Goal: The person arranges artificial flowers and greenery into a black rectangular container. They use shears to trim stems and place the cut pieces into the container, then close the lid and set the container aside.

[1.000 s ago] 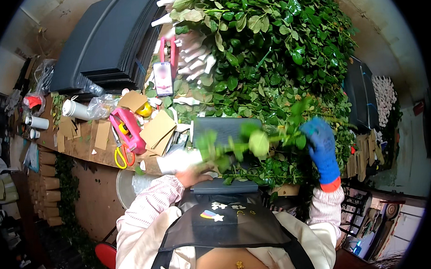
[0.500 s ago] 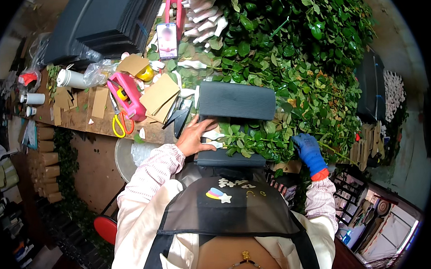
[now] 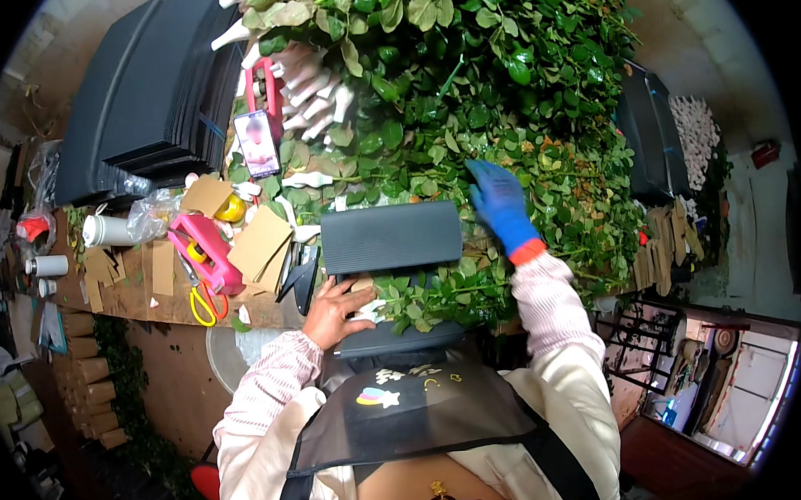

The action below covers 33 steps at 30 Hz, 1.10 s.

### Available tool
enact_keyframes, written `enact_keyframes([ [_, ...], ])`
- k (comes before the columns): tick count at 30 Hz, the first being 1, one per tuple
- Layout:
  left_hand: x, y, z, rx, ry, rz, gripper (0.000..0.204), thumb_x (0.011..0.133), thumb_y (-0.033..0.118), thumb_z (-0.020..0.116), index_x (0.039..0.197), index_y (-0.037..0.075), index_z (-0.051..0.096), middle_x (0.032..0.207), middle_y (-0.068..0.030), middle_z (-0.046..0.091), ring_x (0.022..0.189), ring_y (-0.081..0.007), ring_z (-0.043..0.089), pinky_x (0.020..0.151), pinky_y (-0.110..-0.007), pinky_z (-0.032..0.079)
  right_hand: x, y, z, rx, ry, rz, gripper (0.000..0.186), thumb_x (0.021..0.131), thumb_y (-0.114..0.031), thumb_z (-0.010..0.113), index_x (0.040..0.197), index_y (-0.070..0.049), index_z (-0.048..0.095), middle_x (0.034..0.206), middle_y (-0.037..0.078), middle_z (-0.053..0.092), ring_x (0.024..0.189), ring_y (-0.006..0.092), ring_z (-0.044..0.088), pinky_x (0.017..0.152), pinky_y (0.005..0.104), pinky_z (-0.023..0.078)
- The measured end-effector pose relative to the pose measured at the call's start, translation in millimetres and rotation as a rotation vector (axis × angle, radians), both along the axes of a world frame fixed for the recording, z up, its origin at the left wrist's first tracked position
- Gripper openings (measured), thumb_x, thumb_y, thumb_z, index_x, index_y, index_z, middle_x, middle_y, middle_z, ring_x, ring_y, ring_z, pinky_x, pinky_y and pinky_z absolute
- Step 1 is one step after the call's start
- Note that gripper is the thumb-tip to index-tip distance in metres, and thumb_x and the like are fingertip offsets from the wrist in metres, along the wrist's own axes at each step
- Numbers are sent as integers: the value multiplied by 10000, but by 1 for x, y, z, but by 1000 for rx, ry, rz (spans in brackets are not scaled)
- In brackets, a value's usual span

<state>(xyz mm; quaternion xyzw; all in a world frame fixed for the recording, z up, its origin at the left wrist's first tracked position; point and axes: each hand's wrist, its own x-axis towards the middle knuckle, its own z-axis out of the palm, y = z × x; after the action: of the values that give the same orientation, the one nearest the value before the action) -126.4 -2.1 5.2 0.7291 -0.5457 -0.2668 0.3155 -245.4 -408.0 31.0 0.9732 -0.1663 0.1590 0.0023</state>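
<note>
My bare left hand [image 3: 336, 313] lies with its fingers spread at the left end of a small row of leafy flower stems [image 3: 444, 300]. Its thumb and fingers rest around the white-wrapped flower heads [image 3: 368, 315]. Those stems lie between a dark ribbed sheet [image 3: 391, 238], folded up on the far side, and a dark near edge [image 3: 401, 339]. In a blue glove, my right hand [image 3: 500, 204] reaches over the leafy pile just right of the ribbed sheet, fingers stretched out. A single stem with a white-wrapped head [image 3: 308, 180] lies beyond the sheet.
Left on the bench are a black stapler-like tool [image 3: 300, 278], cardboard pieces [image 3: 260, 246], a pink tape dispenser [image 3: 206, 251], scissors [image 3: 206, 301] and a phone [image 3: 256, 143]. Dark sheets [image 3: 170, 90] stand stacked behind. A tall leafy heap [image 3: 499, 55] fills the far side.
My right hand has moved from the stems' near right end, forward and left, to the leafy pile beside the ribbed sheet. My left hand stays by the white-wrapped heads. The view has shifted.
</note>
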Motion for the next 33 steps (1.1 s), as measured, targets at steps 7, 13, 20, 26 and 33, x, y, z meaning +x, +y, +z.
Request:
enact_keyframes([
  [7,0,1,-7,-27,-136,-18,401,894,373,729,1224,146,725,1227,-36,722,1276,-274,589,1117,-581,350,42,-34,-35,360,58,-44,264,889,-243,691,1139,-160,695,1098,110,709,1030,338,664,903,421,524],
  [13,3,-6,-12,-102,-185,-15,310,941,306,675,1194,134,728,1205,-17,726,1225,-250,607,1146,-557,348,-22,4,143,134,-210,171,327,857,3,672,1166,-94,711,1124,140,702,1086,344,648,958,432,496],
  [20,25,-24,-8,-113,115,-97,344,880,192,685,1201,69,686,1323,-140,641,1174,-321,625,1029,-439,473,-125,51,153,244,140,210,352,764,17,680,1076,-146,704,993,93,679,968,321,630,882,420,503],
  [26,16,-9,-31,-127,198,212,834,782,252,865,1428,0,402,1275,-246,621,1114,-328,670,938,-405,551,-152,45,38,82,366,-12,177,800,-120,667,959,-200,677,844,103,669,832,354,662,718,481,509],
  [33,8,-18,-15,-209,156,105,449,861,203,787,1283,92,679,1311,-185,640,1107,-327,676,927,-381,564,-171,44,-10,225,752,-235,339,807,-254,699,1145,-234,693,1020,116,719,956,329,689,821,465,544],
])
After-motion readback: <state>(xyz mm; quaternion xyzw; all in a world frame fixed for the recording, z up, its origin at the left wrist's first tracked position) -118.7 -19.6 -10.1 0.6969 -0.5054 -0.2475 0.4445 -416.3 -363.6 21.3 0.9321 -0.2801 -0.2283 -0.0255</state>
